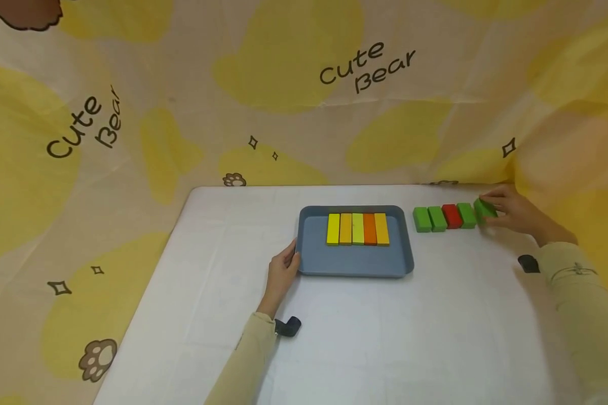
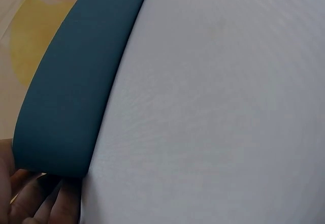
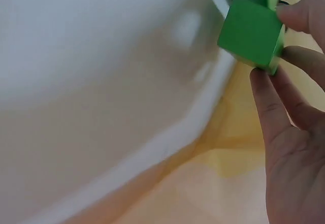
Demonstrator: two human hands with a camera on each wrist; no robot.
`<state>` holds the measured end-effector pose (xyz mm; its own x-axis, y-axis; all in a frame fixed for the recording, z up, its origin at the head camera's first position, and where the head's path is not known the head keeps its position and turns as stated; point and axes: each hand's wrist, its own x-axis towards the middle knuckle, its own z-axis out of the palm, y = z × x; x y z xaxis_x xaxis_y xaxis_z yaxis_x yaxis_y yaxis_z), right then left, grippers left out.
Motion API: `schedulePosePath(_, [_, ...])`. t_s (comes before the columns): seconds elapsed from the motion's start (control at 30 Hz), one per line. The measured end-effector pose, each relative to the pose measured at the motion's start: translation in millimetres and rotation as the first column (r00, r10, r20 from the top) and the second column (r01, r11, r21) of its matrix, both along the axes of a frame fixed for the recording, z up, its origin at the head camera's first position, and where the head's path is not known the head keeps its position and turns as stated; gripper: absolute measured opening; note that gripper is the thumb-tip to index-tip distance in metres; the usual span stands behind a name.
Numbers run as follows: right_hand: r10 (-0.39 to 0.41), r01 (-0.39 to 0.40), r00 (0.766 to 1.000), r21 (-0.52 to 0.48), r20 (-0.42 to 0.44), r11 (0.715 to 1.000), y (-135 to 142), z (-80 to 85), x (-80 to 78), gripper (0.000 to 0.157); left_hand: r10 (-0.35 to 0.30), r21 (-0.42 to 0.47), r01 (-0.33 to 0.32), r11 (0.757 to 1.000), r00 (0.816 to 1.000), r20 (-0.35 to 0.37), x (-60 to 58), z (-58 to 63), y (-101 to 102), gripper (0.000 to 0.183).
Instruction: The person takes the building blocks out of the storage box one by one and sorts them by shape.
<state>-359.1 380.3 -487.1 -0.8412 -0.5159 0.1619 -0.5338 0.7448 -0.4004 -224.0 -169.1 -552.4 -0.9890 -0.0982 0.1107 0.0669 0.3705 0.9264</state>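
At the left end of a blue-grey tray (image 1: 354,264), my left hand (image 1: 284,270) grips the rim, thumb on the near side. The left wrist view has the tray's side wall (image 2: 66,87) close up, with the fingers (image 2: 66,203) at its corner. Inside the tray lies a tight row of yellow, lime and orange blocks (image 1: 357,229). My right hand (image 1: 512,211) pinches a green block (image 3: 251,33) between thumb and fingertips, at the right end of a row of blocks. That row has green blocks (image 1: 422,220) and one red block (image 1: 452,216).
A white-covered table (image 1: 192,315) carries everything. Behind it and at the sides hangs a yellow-patterned cloth (image 1: 284,112), meeting the table's back edge near the right hand. Black wrist cameras (image 1: 289,327) stick out beside both sleeves.
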Motion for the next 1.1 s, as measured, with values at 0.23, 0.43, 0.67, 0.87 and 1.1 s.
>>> schedulePosePath(0.23, [-0.005,0.024,0.988,-0.125,0.152,0.992,-1.1,-8.5,0.8,0.053,0.021,0.007,-0.021,1.0,1.0,0.001,-0.4,4.2,3.1,0.042])
schedulePosePath(0.43, [-0.021,0.045,0.985,-0.135,0.173,0.99,-2.3,-7.1,-1.0,0.053,0.022,0.01,-0.022,1.0,1.0,-0.007,6.9,26.8,9.4,0.042])
schedulePosePath(0.67, [-0.043,0.072,0.973,-0.122,0.228,0.99,-3.2,-15.9,5.2,0.055,0.013,-0.023,-0.013,1.0,1.0,-0.008,1.7,0.7,0.3,0.043])
schedulePosePath(0.87, [-0.036,0.065,0.979,-0.135,0.203,0.989,-3.3,-16.4,4.0,0.056,0.01,0.002,-0.01,1.0,1.0,0.009,-1.3,-1.3,-1.1,0.043])
schedulePosePath(1.1, [-0.059,0.087,0.965,-0.102,0.256,0.991,-3.5,-10.4,2.8,0.058,0.011,0.016,-0.011,1.0,1.0,-0.007,-0.7,-0.5,0.2,0.042])
